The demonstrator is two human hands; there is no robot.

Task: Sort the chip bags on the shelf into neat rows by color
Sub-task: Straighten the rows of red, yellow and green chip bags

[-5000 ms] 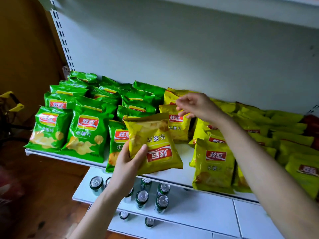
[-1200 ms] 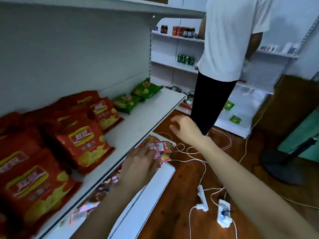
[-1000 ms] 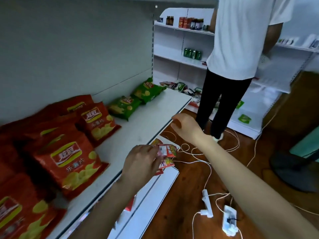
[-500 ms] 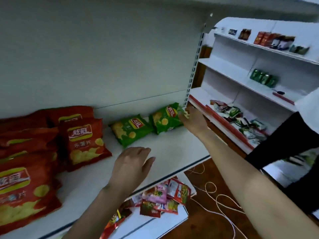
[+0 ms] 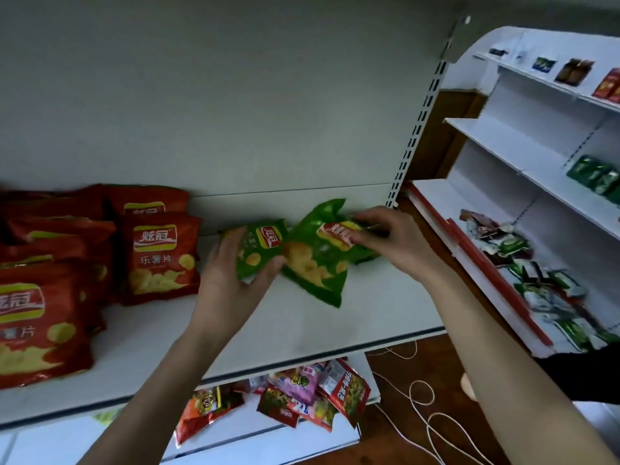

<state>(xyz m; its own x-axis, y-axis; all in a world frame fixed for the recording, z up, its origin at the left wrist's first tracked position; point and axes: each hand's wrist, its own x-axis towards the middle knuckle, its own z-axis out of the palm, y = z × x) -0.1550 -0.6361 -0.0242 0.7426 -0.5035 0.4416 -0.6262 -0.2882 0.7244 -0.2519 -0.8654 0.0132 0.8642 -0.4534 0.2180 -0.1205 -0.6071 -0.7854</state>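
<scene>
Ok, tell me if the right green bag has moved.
Yes, the right green bag came forward from the back wall, right hand gripping it.

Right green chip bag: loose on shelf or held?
Held: right hand pinches the right green chip bag at top. Off shelf: cannot tell.

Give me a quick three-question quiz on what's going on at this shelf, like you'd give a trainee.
1. True or false: the left hand holds a yellow bag.
2. What colour are the stacked bags at the left end of the shelf? A green, B red, C blue.
3. Fill in: the right hand grips a ___ bag.
Key: 1 false, it holds the smaller green bag. 2 B. 3 green, the larger green bag.
</scene>
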